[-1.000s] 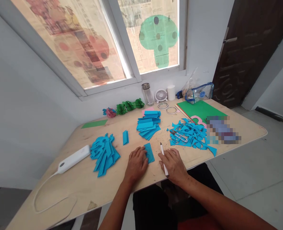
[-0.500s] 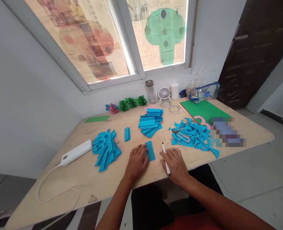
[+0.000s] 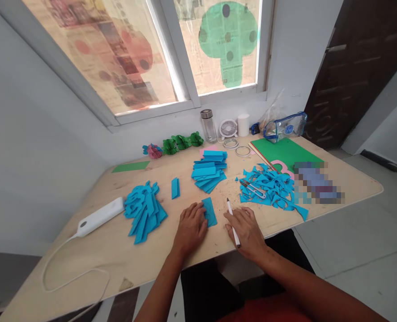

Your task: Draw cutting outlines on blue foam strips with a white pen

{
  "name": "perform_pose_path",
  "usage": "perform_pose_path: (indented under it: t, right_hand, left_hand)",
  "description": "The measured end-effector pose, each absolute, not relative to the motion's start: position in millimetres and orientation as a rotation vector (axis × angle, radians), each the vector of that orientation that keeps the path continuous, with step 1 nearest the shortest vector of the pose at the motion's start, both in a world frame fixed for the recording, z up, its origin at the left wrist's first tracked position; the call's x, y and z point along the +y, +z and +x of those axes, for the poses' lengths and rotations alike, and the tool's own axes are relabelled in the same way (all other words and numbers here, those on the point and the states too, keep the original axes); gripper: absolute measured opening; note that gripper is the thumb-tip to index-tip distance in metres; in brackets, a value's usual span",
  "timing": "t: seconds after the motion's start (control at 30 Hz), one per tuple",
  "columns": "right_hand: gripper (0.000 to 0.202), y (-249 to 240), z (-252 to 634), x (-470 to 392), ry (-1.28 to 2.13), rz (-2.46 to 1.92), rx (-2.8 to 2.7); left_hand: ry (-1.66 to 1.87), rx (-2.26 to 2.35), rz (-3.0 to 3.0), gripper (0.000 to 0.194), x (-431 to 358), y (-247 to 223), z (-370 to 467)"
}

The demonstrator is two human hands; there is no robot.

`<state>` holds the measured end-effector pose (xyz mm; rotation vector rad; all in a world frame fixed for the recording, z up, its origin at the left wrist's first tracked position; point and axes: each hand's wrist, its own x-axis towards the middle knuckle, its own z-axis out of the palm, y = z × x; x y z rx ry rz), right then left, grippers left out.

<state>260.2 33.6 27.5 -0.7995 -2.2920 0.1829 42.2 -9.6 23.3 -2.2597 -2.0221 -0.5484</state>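
Observation:
My left hand (image 3: 190, 226) lies palm down on the table, its fingers together and partly over a small folded piece of blue paper (image 3: 211, 213). Faint drawn lines show on that paper. In my right hand (image 3: 247, 230), closed around it, is a white pen (image 3: 232, 223) with a dark tip pointing away from me, clear of the paper. Beyond my hands is a stack of folded blue paper strips (image 3: 207, 172). One folded blue strip (image 3: 175, 188) stands alone to the left. Further left is a pile of cut blue paper shapes (image 3: 146, 212).
Blue paper scraps (image 3: 272, 190) lie at right with a utility knife (image 3: 253, 189) on top. A white power strip (image 3: 100, 217) and its cord are at left. Along the wall stand a glass bottle (image 3: 208, 127), a small fan (image 3: 228, 129) and a clear pouch (image 3: 287, 127).
The camera view has shifted slightly, so the table's things sit a little further left. My hands, the pen and the blue paper look nearly unmoved.

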Motion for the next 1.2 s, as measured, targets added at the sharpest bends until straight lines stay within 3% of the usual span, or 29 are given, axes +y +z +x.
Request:
perform_pose_path:
  t: [1.2]
  right_hand:
    - [0.032,24.7,259.9,35.8,-0.017,-0.691,-2.391]
  left_hand:
    - [-0.61,-2.118,-2.245,0.026,-10.3,26.7,42.7]
